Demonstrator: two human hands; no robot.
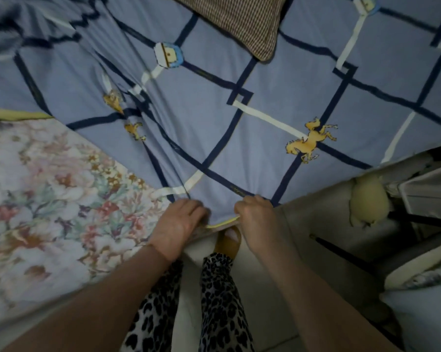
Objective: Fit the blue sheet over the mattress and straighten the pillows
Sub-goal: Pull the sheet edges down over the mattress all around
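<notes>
We are holding the blue sheet (214,110) by its near edge at the lower centre of the frame, where it is hanging over the corner of the mattress (49,186). The left hand (177,226) is curled over the hem, and the right hand (256,219) is pinching the yellow-piped border just beside it, so both grips are closed on cloth.

The sheet is covering most of the upper frame, while the floral mattress is lying bare at the left. We are judging the fabric light, soft and limp: it is bunching into folds toward the upper left and pulling into taut creases toward our hands. It will likely slip rather than hold shape, so the hem at the corner seems the place to hold.

One striped pillow (239,24) is cut off by the top edge. We are not seeing the fingertips, the underside of the corner, or whether the hem is elasticated. The objects at the right edge are dim and hard to name.
</notes>
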